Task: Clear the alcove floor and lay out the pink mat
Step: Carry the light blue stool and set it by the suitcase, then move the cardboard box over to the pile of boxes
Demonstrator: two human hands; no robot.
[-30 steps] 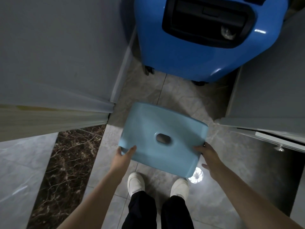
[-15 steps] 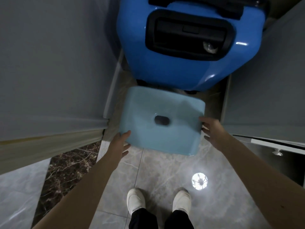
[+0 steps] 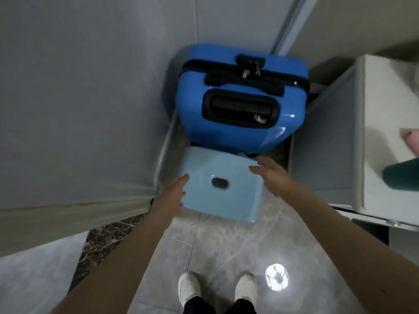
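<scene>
The suitcase hides the alcove floor behind it. A pink thing and a dark green thing are cut off at the right edge.

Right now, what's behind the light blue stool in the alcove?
A blue suitcase stands upright directly behind the light blue stool, filling the alcove between the walls. Its wheels and the floor beneath it are hidden by the stool and the case's own body.

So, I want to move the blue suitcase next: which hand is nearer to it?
Right. The right hand is open over the light blue stool's far right corner, just short of the blue suitcase. The left hand is open at the stool's near left edge, farther back.
</scene>
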